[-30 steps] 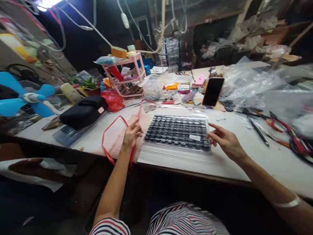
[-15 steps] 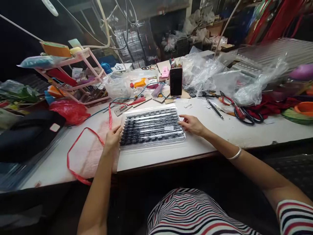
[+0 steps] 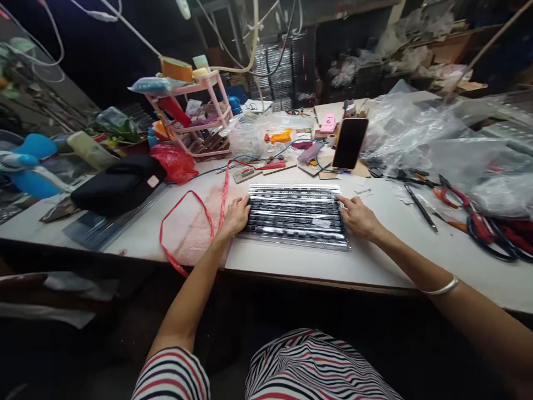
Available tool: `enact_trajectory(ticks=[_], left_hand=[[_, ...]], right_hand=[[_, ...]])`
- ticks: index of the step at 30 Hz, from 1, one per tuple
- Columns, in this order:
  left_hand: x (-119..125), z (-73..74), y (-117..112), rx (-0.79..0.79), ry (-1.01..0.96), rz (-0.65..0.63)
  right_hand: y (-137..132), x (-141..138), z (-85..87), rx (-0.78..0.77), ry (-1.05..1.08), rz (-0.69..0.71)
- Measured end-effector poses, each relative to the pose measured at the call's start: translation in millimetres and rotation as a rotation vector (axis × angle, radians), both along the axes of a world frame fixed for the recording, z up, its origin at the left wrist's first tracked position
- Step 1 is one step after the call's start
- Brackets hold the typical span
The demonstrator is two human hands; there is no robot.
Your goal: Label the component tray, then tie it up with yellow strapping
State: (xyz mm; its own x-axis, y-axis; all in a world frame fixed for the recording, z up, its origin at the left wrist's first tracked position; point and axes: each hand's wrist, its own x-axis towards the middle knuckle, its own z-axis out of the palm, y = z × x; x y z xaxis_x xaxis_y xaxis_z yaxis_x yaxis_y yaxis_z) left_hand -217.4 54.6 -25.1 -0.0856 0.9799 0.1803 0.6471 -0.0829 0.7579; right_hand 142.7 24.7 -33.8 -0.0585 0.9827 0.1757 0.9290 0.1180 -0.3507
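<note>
So both hands are on a clear plastic tray (image 3: 297,214) full of dark rows, right near the front edge of the white tabletop (image 3: 266,258). The left hand (image 3: 235,216) has its fingers curled in on the left end, and the right hand (image 3: 358,218) has thumb and fingers nearly closed on the right end — both seem to have hold of it. Can't tell if the tray is flat on the surface or raised a touch. There's a small white label (image 3: 322,223) toward its right side, and a silvery bangle (image 3: 446,286) on the right wrist.

Just left of the tray there's a pinkish sheet (image 3: 199,222) with a loop of red ribbon (image 3: 225,191) lying across it. Further left is a black case (image 3: 119,186), with a red plastic bag (image 3: 174,163) right by it. Behind the tray a phone (image 3: 351,143) stands propped up, leaning a bit. Over on the right — a dark pen (image 3: 421,209), some red-handled tools (image 3: 479,226), and a big heap of clear plastic (image 3: 453,136).
</note>
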Motion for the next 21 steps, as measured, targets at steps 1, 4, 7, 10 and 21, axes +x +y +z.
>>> enact_trajectory(ticks=[1,4,7,10,21], left_hand=[[3,0.5,-1,-0.026,0.111,-0.016],[16,3.6,-3,-0.089,0.355,-0.105],[30,5.7,1,-0.126,0.512,-0.204],[44,5.3,7,-0.141,0.637,-0.272],[60,2.3,11,0.065,0.797,-0.402]], right_hand=[[1,-4,-0.7,0.030,-0.098,0.020],[1,-19,2.6,0.073,-0.289,0.091],[4,-33,8.5,0.098,-0.379,0.167],[14,-37,8.6,0.029,-0.377,0.284],[20,-28,0.1,-0.089,-0.279,0.420]])
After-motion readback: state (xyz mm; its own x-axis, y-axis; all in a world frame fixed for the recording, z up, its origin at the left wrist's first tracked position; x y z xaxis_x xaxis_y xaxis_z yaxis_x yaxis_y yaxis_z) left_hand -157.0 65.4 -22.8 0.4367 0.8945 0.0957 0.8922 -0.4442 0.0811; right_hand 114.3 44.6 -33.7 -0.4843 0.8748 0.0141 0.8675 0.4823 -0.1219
